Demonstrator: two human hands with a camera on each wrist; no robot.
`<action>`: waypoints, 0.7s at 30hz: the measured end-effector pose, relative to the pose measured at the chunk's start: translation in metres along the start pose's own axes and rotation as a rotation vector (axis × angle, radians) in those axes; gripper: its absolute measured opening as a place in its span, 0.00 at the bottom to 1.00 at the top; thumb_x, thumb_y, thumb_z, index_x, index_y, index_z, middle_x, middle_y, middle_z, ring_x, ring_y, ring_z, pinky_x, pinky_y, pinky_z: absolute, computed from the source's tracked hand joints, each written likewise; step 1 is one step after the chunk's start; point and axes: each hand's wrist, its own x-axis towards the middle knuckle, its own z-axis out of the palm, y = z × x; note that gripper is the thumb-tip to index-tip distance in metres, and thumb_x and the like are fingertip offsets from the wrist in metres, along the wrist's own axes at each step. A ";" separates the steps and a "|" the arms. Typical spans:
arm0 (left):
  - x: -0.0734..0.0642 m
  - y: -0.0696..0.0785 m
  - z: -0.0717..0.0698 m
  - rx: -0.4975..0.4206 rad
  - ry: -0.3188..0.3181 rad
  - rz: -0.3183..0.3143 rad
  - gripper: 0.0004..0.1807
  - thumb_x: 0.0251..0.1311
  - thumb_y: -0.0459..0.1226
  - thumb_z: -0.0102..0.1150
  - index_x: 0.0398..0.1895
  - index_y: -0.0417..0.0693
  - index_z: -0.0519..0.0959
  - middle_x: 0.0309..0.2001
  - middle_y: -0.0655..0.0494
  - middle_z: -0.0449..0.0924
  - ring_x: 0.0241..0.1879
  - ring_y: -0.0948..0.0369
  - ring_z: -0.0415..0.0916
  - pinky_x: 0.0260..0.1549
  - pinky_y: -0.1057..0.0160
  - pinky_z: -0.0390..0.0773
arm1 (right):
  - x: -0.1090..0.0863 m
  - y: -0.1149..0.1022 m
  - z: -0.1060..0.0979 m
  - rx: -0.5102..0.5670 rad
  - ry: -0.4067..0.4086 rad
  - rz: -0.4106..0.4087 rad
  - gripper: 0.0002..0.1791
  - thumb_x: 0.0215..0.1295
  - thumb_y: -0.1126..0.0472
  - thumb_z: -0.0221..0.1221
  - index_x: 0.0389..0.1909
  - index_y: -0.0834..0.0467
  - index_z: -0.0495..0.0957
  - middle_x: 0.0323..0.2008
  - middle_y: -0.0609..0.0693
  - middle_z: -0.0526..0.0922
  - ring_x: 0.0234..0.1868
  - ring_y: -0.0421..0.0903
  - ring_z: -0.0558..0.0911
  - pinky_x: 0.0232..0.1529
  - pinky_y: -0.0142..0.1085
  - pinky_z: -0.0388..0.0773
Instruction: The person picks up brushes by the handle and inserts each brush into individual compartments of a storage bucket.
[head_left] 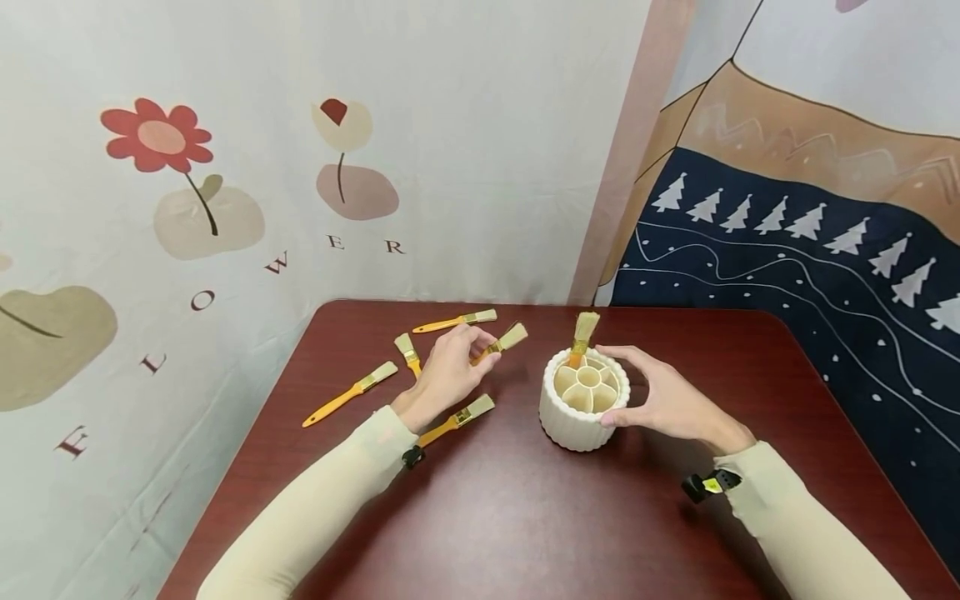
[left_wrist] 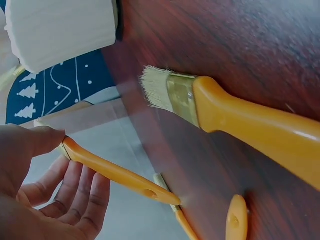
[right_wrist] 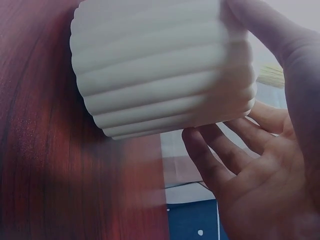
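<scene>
My left hand [head_left: 452,372] pinches a paintbrush [left_wrist: 120,172] between thumb and fingers, near its metal ferrule. That brush has a yellow-orange handle and pale bristles, lifted above the table left of the holder. A round, cream, ribbed brush holder [head_left: 567,425] with several petal-shaped compartments around a central ring stands upright on the table. One paintbrush [head_left: 583,336] stands in a back compartment, bristles up. The right hand [head_left: 672,398] grips the holder's right side, thumb at the front and fingers behind; in the right wrist view its fingertips touch the ribbed wall [right_wrist: 165,75].
Several loose paintbrushes lie on the dark red table [head_left: 525,517] around the left hand: one at the back [head_left: 454,321], one at the left [head_left: 350,394], one partly behind the hand [head_left: 408,354], and one under the wrist [head_left: 456,418]. A printed curtain [head_left: 480,150] hangs behind the table.
</scene>
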 end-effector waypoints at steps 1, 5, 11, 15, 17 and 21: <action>0.000 0.002 0.000 -0.006 0.005 0.003 0.11 0.79 0.41 0.76 0.57 0.46 0.91 0.52 0.49 0.91 0.48 0.51 0.89 0.52 0.52 0.93 | 0.000 0.000 0.000 0.002 0.000 0.000 0.60 0.61 0.43 0.88 0.90 0.47 0.67 0.85 0.51 0.76 0.80 0.61 0.81 0.75 0.67 0.86; -0.001 0.009 0.000 -0.036 0.019 0.013 0.12 0.79 0.40 0.77 0.57 0.45 0.91 0.53 0.48 0.91 0.47 0.52 0.90 0.52 0.53 0.94 | 0.000 -0.001 0.001 -0.007 0.005 0.008 0.61 0.60 0.42 0.88 0.90 0.47 0.67 0.85 0.51 0.76 0.79 0.62 0.81 0.75 0.67 0.87; -0.003 0.019 0.000 -0.089 0.034 0.050 0.13 0.79 0.39 0.77 0.58 0.43 0.90 0.52 0.44 0.91 0.46 0.53 0.91 0.50 0.55 0.95 | -0.002 -0.001 0.001 -0.034 0.020 0.008 0.60 0.61 0.42 0.88 0.90 0.46 0.67 0.85 0.52 0.76 0.79 0.62 0.82 0.76 0.68 0.85; -0.007 0.027 -0.002 -0.132 0.038 0.070 0.13 0.79 0.38 0.76 0.58 0.42 0.89 0.52 0.42 0.90 0.45 0.52 0.91 0.48 0.54 0.96 | -0.004 -0.004 0.002 -0.042 0.033 0.003 0.60 0.61 0.42 0.88 0.90 0.48 0.67 0.85 0.54 0.76 0.77 0.63 0.84 0.74 0.66 0.86; -0.008 0.031 -0.003 -0.146 0.044 0.075 0.13 0.78 0.38 0.77 0.58 0.42 0.89 0.52 0.42 0.90 0.45 0.53 0.91 0.48 0.55 0.96 | -0.004 -0.005 0.002 -0.041 0.038 0.005 0.59 0.62 0.42 0.88 0.90 0.48 0.67 0.85 0.55 0.77 0.76 0.63 0.85 0.73 0.65 0.88; -0.010 0.038 -0.003 -0.167 0.068 0.096 0.13 0.77 0.37 0.77 0.58 0.43 0.88 0.51 0.46 0.89 0.45 0.55 0.91 0.47 0.58 0.96 | -0.005 -0.007 0.005 -0.046 0.049 0.011 0.59 0.62 0.42 0.88 0.89 0.49 0.67 0.84 0.56 0.76 0.76 0.64 0.85 0.72 0.65 0.89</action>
